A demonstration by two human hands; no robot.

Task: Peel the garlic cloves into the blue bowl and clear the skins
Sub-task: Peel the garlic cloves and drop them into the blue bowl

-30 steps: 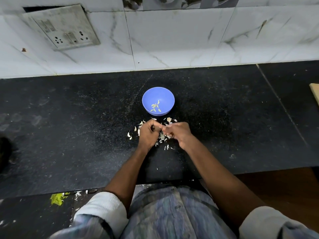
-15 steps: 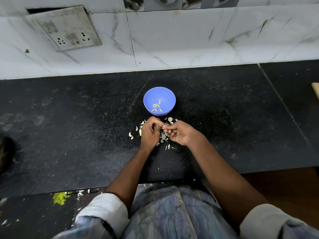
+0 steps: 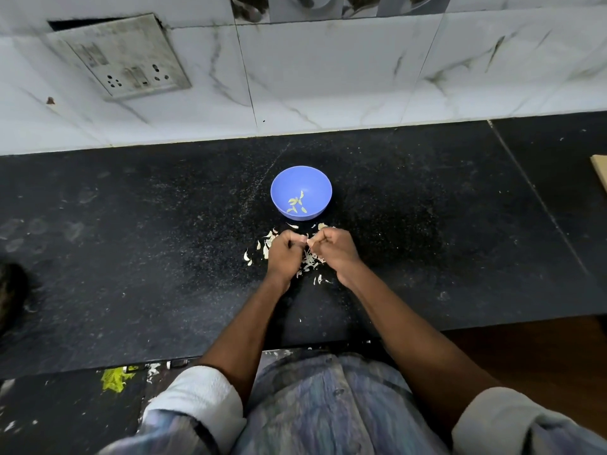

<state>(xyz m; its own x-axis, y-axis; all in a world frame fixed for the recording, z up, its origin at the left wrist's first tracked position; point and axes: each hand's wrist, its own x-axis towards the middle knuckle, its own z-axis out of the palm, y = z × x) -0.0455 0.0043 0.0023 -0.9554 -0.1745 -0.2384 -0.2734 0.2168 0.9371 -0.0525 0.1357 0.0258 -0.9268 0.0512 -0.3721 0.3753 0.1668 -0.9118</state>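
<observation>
Two hands, left hand (image 3: 285, 254) and right hand (image 3: 335, 249), pinch one garlic clove (image 3: 307, 242) just in front of the blue bowl (image 3: 301, 193), mid-peel. Next, probably: strip skin, drop clove into bowl.

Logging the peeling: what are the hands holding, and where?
Both hands, left hand and right hand, pinch a small garlic clove between their fingertips; which part, cannot be told.

A small round blue plastic bowl (image 3: 301, 193) stands upright on the counter at the frame's centre, with a few pale yellowish peeled garlic cloves (image 3: 296, 204) lying on its bottom. Just below it, thin white papery garlic skins (image 3: 308, 262) lie scattered.
</observation>
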